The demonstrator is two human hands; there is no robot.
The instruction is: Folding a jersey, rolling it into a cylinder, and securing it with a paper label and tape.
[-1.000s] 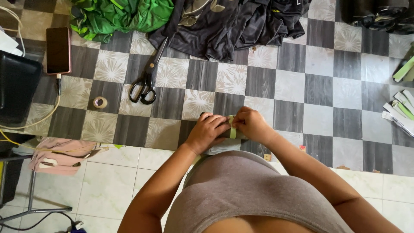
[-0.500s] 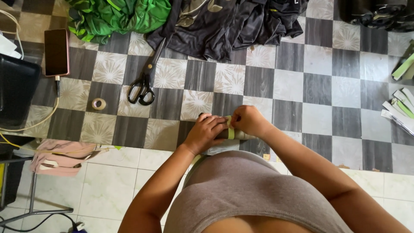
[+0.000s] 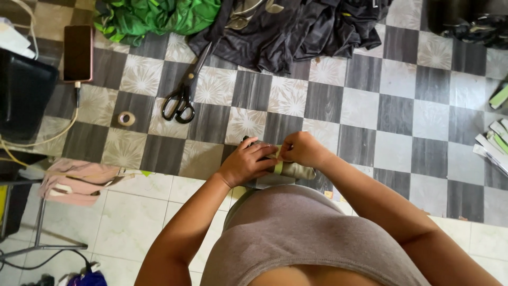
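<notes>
Hands on rolled dark cloth (image 3: 293,170): left hand (image 3: 244,163) grips roll; right hand (image 3: 301,150) pinches green band (image 3: 278,167). Keep roll tight. Scissors (image 3: 182,95) well left of roll.

The person wears a sleeveless, snug grey-brown top (image 3: 307,233); both arms are bare to the shoulder.

Checkered grey-and-white floor mat (image 3: 391,100) seen from above. At eleven o'clock, black-handled scissors (image 3: 182,92), a small tape roll (image 3: 126,118) to their left. A phone (image 3: 78,53) on a cable at ten o'clock. Green cloth (image 3: 153,18) and black garments (image 3: 296,29) heaped at twelve o'clock. Pink cloth (image 3: 74,180) at nine o'clock.
</notes>
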